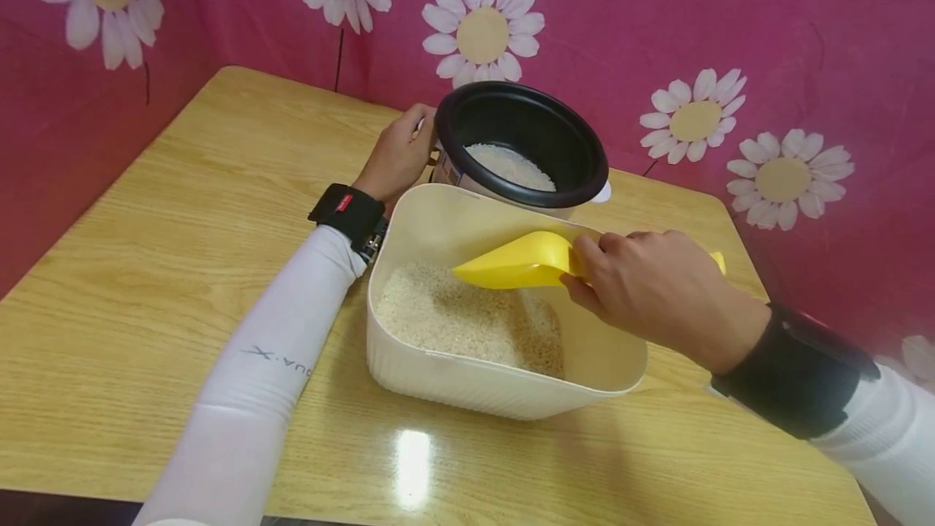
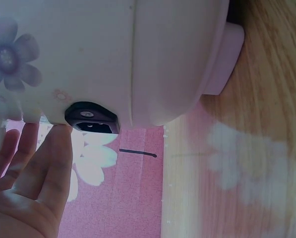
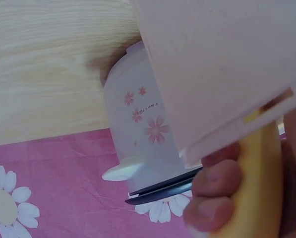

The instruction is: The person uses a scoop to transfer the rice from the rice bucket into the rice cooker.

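My right hand point(image 1: 650, 286) grips the handle of a yellow scoop point(image 1: 514, 262). The scoop lies over a cream bin point(image 1: 467, 380) of rice point(image 1: 467, 315), its tip pointing left and down at the grains. Fingers point(image 3: 214, 178) curl round the yellow handle beside the bin's wall in the right wrist view. Behind the bin stands a rice cooker point(image 1: 522, 144) without a lid, some white rice point(image 1: 511, 166) in its black inner pot. My left hand point(image 1: 398, 153) holds the cooker's left side, fingertips against the body above a black socket point(image 2: 92, 118) in the left wrist view.
A wooden table point(image 1: 183, 266) carries both containers, which stand close together. Pink walls point(image 1: 599, 47) with large white daisies rise behind and to the left. On the cooker's right side a white handle point(image 3: 123, 169) sticks out.
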Available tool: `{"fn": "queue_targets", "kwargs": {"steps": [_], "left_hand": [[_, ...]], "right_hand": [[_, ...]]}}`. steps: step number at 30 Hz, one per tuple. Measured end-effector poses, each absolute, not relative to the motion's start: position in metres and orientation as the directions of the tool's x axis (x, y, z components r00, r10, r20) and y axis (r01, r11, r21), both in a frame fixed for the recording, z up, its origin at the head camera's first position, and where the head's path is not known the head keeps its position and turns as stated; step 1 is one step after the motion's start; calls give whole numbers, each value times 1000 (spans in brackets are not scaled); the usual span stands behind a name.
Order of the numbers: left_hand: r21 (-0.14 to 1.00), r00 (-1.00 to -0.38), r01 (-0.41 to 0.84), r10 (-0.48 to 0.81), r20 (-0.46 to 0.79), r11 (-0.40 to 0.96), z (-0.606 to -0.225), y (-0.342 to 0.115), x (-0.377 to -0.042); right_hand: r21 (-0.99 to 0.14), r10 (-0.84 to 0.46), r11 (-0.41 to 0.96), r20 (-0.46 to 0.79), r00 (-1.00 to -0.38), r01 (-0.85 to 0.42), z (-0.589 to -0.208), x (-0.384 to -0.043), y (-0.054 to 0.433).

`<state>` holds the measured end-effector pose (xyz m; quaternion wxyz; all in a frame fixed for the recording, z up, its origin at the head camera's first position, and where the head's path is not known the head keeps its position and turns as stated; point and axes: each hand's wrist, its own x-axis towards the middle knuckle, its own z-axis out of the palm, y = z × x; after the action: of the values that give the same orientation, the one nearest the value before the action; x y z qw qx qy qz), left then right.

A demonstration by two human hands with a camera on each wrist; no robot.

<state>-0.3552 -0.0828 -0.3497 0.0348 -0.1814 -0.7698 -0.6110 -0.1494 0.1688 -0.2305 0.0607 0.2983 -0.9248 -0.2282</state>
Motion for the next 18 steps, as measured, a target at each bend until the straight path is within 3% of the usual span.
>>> {"fn": "queue_targets", "kwargs": {"steps": [14,18], "left_hand": [[931,-933,312,244,263,190,-348,-83,-356],[930,-934,312,244,262,194,-348,-83,-355]], "right_hand": [[588,-624,628,-11,-782,-510,-227,-136,170],[605,-589,618,-69,-805,-503,-228,-134,164]]}}
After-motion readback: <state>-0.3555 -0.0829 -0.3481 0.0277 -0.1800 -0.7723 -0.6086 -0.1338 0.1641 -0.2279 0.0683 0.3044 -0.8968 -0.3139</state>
